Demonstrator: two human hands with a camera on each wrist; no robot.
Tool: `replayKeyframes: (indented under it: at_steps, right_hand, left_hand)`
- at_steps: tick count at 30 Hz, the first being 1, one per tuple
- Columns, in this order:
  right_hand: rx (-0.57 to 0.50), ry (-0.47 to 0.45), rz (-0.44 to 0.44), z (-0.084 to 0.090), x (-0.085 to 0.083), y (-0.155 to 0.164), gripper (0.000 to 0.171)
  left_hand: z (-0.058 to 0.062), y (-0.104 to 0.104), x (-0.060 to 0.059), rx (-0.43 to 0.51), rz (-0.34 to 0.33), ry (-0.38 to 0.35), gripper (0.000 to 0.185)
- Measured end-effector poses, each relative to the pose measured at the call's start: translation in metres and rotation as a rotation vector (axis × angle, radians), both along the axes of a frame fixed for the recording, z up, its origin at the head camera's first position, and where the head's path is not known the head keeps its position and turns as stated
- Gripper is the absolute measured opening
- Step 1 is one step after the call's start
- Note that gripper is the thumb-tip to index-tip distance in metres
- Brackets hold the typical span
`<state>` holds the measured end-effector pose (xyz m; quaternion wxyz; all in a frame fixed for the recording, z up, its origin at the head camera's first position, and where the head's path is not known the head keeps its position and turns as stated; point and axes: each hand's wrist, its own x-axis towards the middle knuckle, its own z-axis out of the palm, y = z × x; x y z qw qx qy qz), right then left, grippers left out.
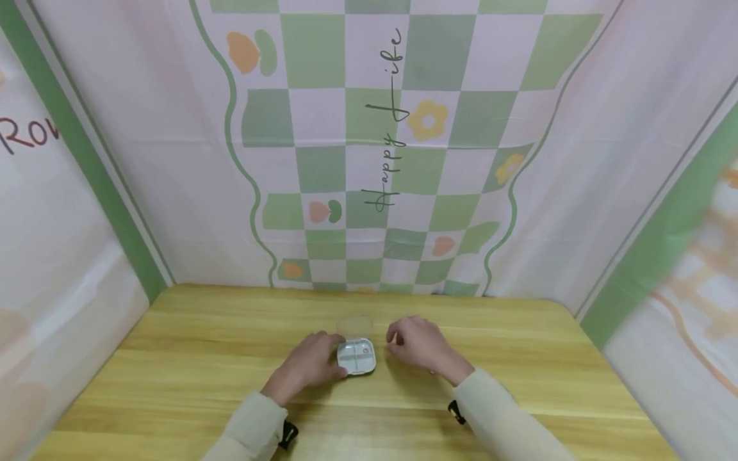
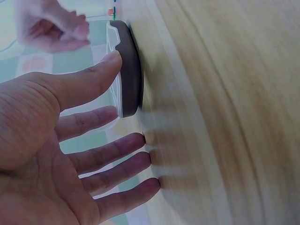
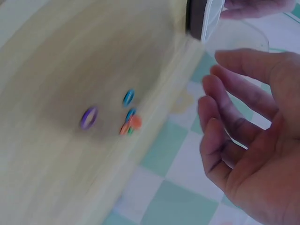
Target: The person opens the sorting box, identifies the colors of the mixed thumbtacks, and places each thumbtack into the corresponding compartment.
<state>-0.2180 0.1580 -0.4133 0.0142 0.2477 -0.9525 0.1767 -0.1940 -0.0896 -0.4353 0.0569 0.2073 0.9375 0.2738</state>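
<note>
left hand (image 1: 308, 366) open, thumb touching the small white box (image 1: 356, 356); right hand (image 1: 418, 344) loosely curled, empty, above desk (image 1: 202, 358).

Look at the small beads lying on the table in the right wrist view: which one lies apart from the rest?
The purple ring bead. It lies alone, left of the others, while the blue beads and orange beads sit together in a cluster on the wooden table.

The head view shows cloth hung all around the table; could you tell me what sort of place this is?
Probably a staged recording booth, not a lived-in room: a printed checked cloth hangs behind and beside a wooden table, where a small compartment box sits between two hands.
</note>
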Motion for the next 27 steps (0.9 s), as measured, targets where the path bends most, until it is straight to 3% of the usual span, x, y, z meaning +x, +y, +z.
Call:
replayKeyframes:
  at_steps: [13,24,27]
  right_hand:
    - [0.122,-0.083,-0.007,0.003,0.020,0.058,0.013]
    - [0.135,-0.037,0.007,-0.005,0.020,0.060,0.034]
    - [0.116,0.000,0.019,-0.001,0.018,0.051,0.032]
  left_hand:
    - [0.004,-0.001,0.001,-0.001,-0.005,0.010,0.058]
    - [0.001,0.000,0.001,-0.003,-0.007,0.006,0.060]
    - [0.000,0.000,0.001,-0.004,-0.009,0.007,0.060]
